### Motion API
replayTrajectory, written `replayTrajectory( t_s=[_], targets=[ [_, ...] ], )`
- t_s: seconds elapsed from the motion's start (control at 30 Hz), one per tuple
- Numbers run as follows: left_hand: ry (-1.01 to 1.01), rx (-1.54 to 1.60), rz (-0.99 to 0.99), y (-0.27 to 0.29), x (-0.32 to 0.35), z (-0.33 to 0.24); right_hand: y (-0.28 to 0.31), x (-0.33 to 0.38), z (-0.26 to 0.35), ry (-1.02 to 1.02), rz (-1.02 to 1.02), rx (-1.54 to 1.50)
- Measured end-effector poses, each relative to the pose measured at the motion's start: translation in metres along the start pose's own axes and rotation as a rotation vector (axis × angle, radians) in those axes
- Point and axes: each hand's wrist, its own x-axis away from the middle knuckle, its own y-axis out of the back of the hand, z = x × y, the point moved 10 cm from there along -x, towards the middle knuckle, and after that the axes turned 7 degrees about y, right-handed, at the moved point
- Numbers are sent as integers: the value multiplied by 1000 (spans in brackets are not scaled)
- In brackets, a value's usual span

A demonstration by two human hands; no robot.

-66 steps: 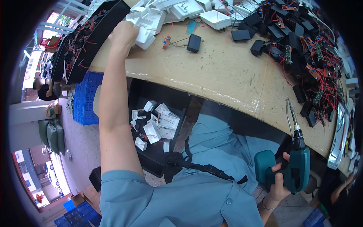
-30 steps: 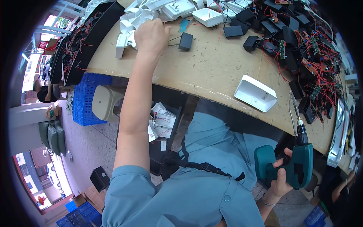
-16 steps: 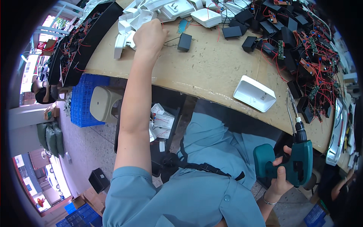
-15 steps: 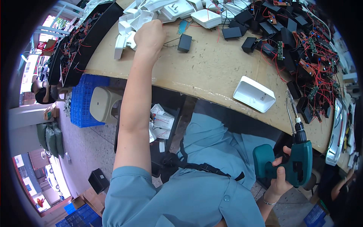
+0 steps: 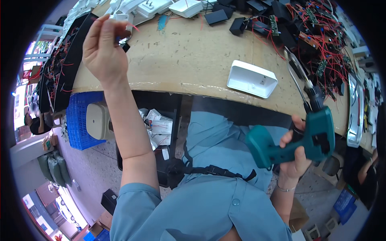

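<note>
My left hand [image 5: 105, 50] is raised over the far left of the table, its fingers curled in a pinch. A red wire [image 5: 134, 27] sticks out past the fingertips, with a white piece [image 5: 124, 19] behind them and a dark part [image 5: 125, 47] under the hand. My fingers hide most of what they hold. In my right hand [image 5: 295, 158] is a green cordless drill [image 5: 319, 136], gripped around its handle. Its long bit points toward the far side, and a thin metal rod [image 5: 298, 89] runs beside it. A white open casing [image 5: 252, 79] lies near the table's front edge.
Black boxes and circuit boards with tangled red wires [image 5: 317, 44] heap up at the far right. White casings [image 5: 150, 7] are piled at the back. A long black bin [image 5: 70, 60] stands at the left. Below are a blue crate [image 5: 82, 120] and a beige stool [image 5: 98, 120].
My left hand has pulled back from the white casings, bringing a wired part. The lone black box has gone from its spot on the table. My right hand still grips the drill, now tilted differently.
</note>
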Motion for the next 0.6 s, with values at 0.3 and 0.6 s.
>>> replayTrajectory(
  t_s=[0.3,0.6],
  targets=[
    [-103,-451,511,-118,118,6,-36,-26,-48,-132,-53,-251],
    [6,-418,663,-168,159,11,-36,-39,-53,-101,-61,-218]
  ],
)
